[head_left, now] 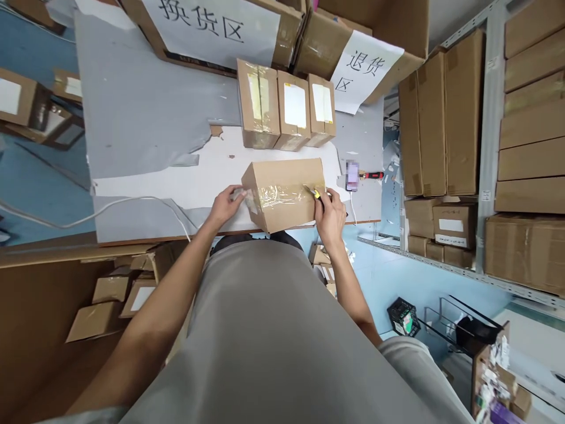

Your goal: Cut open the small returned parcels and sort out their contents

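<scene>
A taped cardboard box (289,203) lies near the front edge of the table, with shiny clear tape along its upper side. My left hand (227,206) is closed with its fingertips against the box's left end, steadying it. In my right hand (331,215) is a yellow-and-black utility knife (316,193), its blade pointing left over the tape near the right end of the box. Whether the blade touches the tape I cannot tell. Part of the knife's handle is hidden by the fingers.
Behind stand three labelled cartons (293,109), backed by two large open boxes with paper signs (216,29). At right on the table lie a phone (352,175) with a cable and a red-and-black handled tool (374,175). A white cable (119,203) crosses the left side. Shelves (485,147) hold cartons.
</scene>
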`<state>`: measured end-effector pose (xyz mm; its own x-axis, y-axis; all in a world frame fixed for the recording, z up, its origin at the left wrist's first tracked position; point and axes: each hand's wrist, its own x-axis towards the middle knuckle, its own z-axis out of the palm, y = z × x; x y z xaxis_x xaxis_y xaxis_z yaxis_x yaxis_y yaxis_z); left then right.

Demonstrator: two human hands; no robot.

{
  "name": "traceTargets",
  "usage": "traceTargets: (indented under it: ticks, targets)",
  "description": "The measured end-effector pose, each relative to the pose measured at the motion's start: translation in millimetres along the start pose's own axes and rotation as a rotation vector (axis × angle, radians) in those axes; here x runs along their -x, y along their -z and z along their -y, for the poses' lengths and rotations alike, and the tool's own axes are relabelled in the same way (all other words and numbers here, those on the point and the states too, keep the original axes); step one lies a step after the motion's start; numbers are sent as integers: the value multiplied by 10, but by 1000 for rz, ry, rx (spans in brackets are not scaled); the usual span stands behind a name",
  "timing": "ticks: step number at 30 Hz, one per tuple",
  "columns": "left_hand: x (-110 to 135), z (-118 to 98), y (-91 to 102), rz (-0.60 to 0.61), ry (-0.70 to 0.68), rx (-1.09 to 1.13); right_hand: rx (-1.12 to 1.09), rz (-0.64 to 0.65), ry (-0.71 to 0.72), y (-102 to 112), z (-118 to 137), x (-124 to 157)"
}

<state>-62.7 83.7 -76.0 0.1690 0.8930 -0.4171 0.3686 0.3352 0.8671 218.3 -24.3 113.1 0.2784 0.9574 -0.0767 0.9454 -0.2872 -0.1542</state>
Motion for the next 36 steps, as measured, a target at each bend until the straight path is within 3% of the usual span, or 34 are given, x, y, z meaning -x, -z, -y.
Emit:
traceTargets:
  ticks: [4,7,10,15,21,26,36]
  targets:
    - [44,-481,338,-104,-233,106,49,19,22,23,206,29]
    - [100,-935,528,-52,-334,88,78,39,4,93,292,26]
    - [134,-1192,604,1,-351,58,96,66,-27,214,357,56]
    - [117,-1205,575,17,-355,55,23,102,-83,431,623,231]
    - [85,-1186,550,14,-375,28,-281,250,58,446,1215,323]
    - [90,-1199,555,17,-374,33,-209,358,40,461,1541,192]
    - [90,-1186,531,17,-353,81,6,471,14,563,1793,108]
